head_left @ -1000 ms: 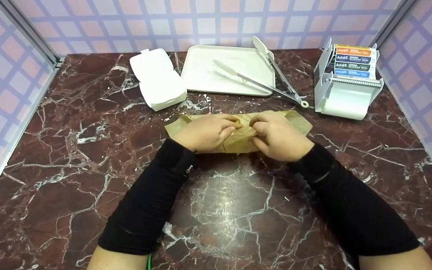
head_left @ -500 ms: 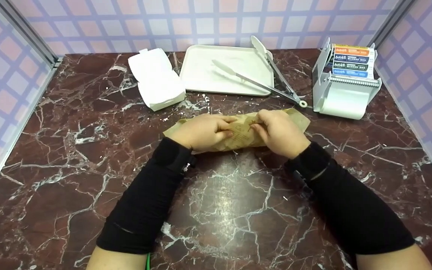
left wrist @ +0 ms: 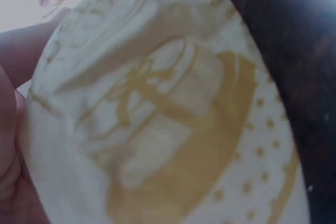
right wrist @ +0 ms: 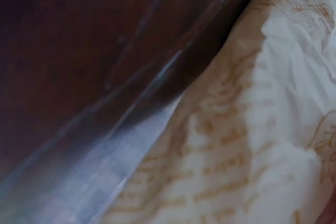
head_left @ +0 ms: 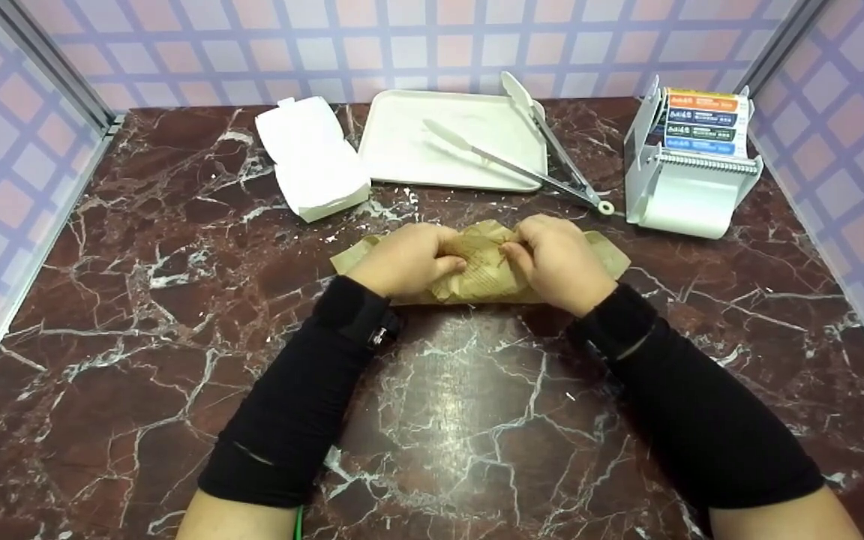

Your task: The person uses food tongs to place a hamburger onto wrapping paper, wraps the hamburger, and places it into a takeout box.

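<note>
A tan printed sheet of food wrapping paper [head_left: 481, 270] lies folded across the middle of the table, its two ends flaring out sideways. At its left part, my left hand [head_left: 411, 259] holds the paper with fingers over the top and thumb on the near side. My right hand [head_left: 565, 262] pinches the upper fold between thumb and curled fingers. Brown drawings and dots show on the paper [left wrist: 168, 108] in the left wrist view, and lines of lettering on the paper [right wrist: 226, 145] in the right wrist view. Whatever the paper may wrap is hidden.
A white takeaway box [head_left: 316, 161] stands unfolded at the back left. Beside it is a cream tray [head_left: 402, 150] with metal tongs [head_left: 537, 174] lying across it, their hinge end on the table. A label-roll dispenser [head_left: 694, 157] stands at the back right.
The paper's middle has been bunched up and crumpled into a higher fold between my hands. My right hand's fingers have drawn together on the paper, slightly farther up.
</note>
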The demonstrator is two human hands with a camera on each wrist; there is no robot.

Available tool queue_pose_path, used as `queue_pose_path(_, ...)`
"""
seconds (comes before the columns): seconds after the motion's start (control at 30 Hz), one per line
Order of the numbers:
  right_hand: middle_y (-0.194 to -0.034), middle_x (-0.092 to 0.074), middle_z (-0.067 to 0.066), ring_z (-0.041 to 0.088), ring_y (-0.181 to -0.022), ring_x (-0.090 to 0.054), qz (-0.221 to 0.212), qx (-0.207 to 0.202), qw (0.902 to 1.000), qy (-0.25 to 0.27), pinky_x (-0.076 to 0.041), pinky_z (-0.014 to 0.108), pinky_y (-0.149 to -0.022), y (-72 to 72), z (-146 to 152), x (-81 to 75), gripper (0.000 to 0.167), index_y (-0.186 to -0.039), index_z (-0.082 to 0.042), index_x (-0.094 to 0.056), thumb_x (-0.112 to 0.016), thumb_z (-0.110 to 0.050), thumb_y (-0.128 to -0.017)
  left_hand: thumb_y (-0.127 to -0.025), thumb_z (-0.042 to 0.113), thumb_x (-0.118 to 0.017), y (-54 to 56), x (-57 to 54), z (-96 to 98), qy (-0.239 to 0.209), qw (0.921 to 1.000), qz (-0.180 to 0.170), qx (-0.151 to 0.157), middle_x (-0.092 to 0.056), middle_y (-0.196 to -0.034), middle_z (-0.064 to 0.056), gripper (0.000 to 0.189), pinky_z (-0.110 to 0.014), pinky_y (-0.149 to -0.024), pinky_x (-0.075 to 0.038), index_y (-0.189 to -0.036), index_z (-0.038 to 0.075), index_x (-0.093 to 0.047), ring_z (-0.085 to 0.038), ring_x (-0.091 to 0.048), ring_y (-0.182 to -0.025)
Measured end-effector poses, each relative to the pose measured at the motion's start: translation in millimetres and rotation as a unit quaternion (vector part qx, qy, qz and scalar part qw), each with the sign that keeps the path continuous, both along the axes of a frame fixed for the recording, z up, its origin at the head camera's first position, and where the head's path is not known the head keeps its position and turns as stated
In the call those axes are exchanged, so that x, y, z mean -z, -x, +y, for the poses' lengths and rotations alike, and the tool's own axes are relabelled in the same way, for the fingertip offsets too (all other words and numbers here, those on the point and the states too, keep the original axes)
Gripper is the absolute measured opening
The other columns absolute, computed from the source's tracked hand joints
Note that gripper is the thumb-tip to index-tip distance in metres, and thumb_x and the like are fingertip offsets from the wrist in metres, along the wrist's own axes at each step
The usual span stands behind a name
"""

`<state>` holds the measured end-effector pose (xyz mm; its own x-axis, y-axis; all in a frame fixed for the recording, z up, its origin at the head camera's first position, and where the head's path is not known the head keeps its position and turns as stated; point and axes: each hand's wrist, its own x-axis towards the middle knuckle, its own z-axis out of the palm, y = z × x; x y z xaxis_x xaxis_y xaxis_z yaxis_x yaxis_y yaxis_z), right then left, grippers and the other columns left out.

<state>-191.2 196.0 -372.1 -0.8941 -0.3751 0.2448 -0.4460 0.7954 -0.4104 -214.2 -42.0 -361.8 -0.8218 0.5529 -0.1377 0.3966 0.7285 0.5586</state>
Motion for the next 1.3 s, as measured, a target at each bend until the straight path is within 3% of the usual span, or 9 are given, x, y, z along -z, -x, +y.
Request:
queue_pose_path(0.23, -0.094, -0.064, 0.014, 0.033, -0.087, -0.061, -0.021, 0.017, 0.9996, -0.013, -0.053, 0.049, -0.083, 2.4, -2, 0.0, 0.022, -0.088, -0.004, -0.061, -0.068, -0.02, -0.101, -0.102, 0.028, -0.069, -2.4, 1.2, 7.0, -0.022, 0.9987, 0.016, -0.043, -0.071, -0.1, -0.002, 0.015, -0.041, -0.095, -0.056, -0.107, 0.014, -0.066, -0.021, -0.067, -0.095)
queue_pose_path(0.37, -0.097, -0.065, 0.014, 0.034, -0.09, -0.061, -0.029, 0.028, 0.999, -0.02, -0.053, 0.051, -0.087, 4.1, -3, 0.0, 0.02, -0.093, -0.003, -0.062, -0.07, -0.02, -0.1, -0.101, 0.026, -0.071, -3.0, 4.8, 13.0, -0.039, 0.9957, 0.032, -0.078, -0.073, -0.109, -0.001, 0.014, -0.041, -0.101, -0.056, -0.11, 0.016, -0.067, -0.021, -0.069, -0.105)
queue_pose_path(0.47, -0.101, -0.064, 0.015, 0.035, -0.093, -0.061, -0.005, 0.024, 0.9996, -0.012, -0.052, 0.052, -0.09, 2.7, -4, 0.4, 0.021, -0.1, -0.002, -0.06, -0.072, -0.02, -0.098, -0.099, 0.026, -0.073, -3.6, 7.6, 18.0, -0.05, 0.9926, 0.042, -0.103, -0.076, -0.114, 0.001, 0.012, -0.039, -0.104, -0.055, -0.107, 0.018, -0.07, -0.02, -0.07, -0.109)
queue_pose_path(0.57, -0.104, -0.062, 0.015, 0.035, -0.096, -0.058, 0.044, -0.013, 0.9988, -0.015, -0.05, 0.052, -0.094, -2.9, -7, -1.1, 0.027, -0.103, -0.001, -0.06, -0.076, -0.022, -0.096, -0.098, 0.025, -0.074, -4.0, 8.7, 21.9, -0.051, 0.9902, 0.052, -0.119, -0.077, -0.115, 0.001, 0.012, -0.04, -0.101, -0.056, -0.108, 0.02, -0.07, -0.02, -0.071, -0.107)
queue_pose_path(0.67, -0.103, -0.063, 0.012, 0.033, -0.098, -0.056, 0.085, -0.074, 0.9931, -0.035, -0.048, 0.049, -0.095, -8.9, -11, -3.8, 0.026, -0.098, -0.003, -0.067, -0.081, -0.025, -0.092, -0.098, 0.025, -0.074, -3.0, 8.4, 24.2, -0.042, 0.9893, 0.056, -0.128, -0.076, -0.122, 0.0, 0.022, -0.042, -0.102, -0.056, -0.12, 0.022, -0.07, -0.022, -0.071, -0.111)
queue_pose_path(0.83, -0.11, -0.071, 0.011, 0.033, -0.107, -0.059, 0.085, -0.136, 0.9836, -0.082, -0.046, 0.05, -0.102, -11.2, -13, -3.5, 0.026, -0.107, -0.006, -0.077, -0.081, -0.027, -0.091, -0.099, 0.028, -0.073, 0.1, 8.4, 26.7, -0.03, 0.9877, 0.059, -0.142, -0.076, -0.121, 0.001, 0.038, -0.041, -0.098, -0.057, -0.135, 0.022, -0.065, -0.022, -0.071, -0.108)
queue_pose_path(0.97, -0.133, -0.07, 0.015, 0.036, -0.126, -0.06, 0.051, -0.139, 0.9834, -0.104, -0.041, 0.053, -0.117, -9.5, -11, -1.2, 0.042, -0.128, -0.003, -0.072, -0.077, -0.027, -0.095, -0.101, 0.028, -0.071, 0.7, 7.1, 27.9, -0.017, 0.9878, 0.06, -0.143, -0.075, -0.117, 0.0, 0.049, -0.041, -0.097, -0.058, -0.148, 0.022, -0.056, -0.023, -0.07, -0.105)
queue_pose_path(1.1, -0.145, -0.064, 0.019, 0.039, -0.136, -0.058, 0.025, -0.138, 0.9834, -0.114, -0.038, 0.056, -0.123, -9.3, -10, -1.0, 0.049, -0.137, 0.001, -0.066, -0.075, -0.026, -0.097, -0.101, 0.027, -0.07, -3.4, 2.7, 25.6, 0.007, 0.9876, 0.081, -0.134, -0.069, -0.136, -0.003, 0.057, -0.044, -0.112, -0.051, -0.154, 0.023, -0.05, -0.026, -0.064, -0.123)
queue_pose_path(1.3, -0.156, -0.054, 0.021, 0.039, -0.145, -0.051, -0.011, -0.134, 0.9824, -0.13, -0.034, 0.057, -0.127, -8.7, -10, -2.8, 0.063, -0.147, 0.001, -0.057, -0.077, -0.031, -0.096, -0.098, 0.029, -0.074, -18.8, -1.7, 18.5, 0.043, 0.9865, 0.127, -0.094, -0.062, -0.135, -0.002, 0.033, -0.043, -0.116, -0.045, -0.129, 0.02, -0.07, -0.026, -0.057, -0.124)
